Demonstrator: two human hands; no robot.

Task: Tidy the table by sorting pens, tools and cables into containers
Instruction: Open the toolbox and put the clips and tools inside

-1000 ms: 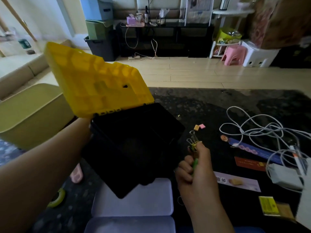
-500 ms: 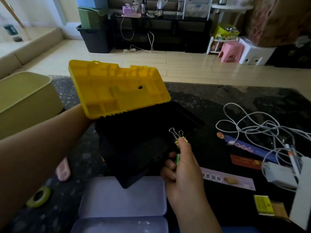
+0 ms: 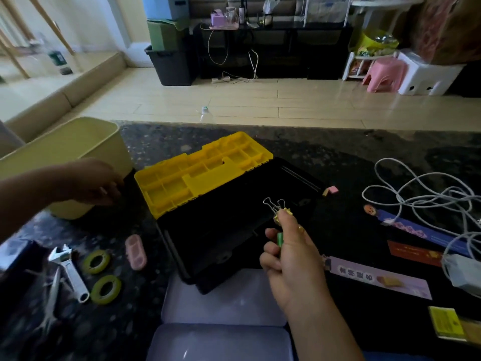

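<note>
A black toolbox (image 3: 218, 230) with its yellow lid (image 3: 200, 173) folded back lies open in the middle of the dark table. My right hand (image 3: 291, 259) hovers over the box's right half, gripping a few binder clips (image 3: 276, 208), one yellow, one green, with wire handles sticking up. My left hand (image 3: 96, 183) hangs left of the lid, in front of the pale green bin (image 3: 65, 149), fingers loose and holding nothing. A tangled white cable (image 3: 416, 199) with a charger (image 3: 466, 272) lies at the right.
A wrench (image 3: 70, 272), pliers (image 3: 52, 295), two green tape rolls (image 3: 100, 274) and a pink eraser case (image 3: 135, 252) lie at the left. An open lilac tin (image 3: 221, 303) sits in front of the toolbox. Bookmarks (image 3: 380, 280), sticky notes (image 3: 445, 321) lie right.
The toolbox, held up and tilted by my left hand before, now rests flat on the table with its lid laid back. My left hand has let go and drawn away leftward.
</note>
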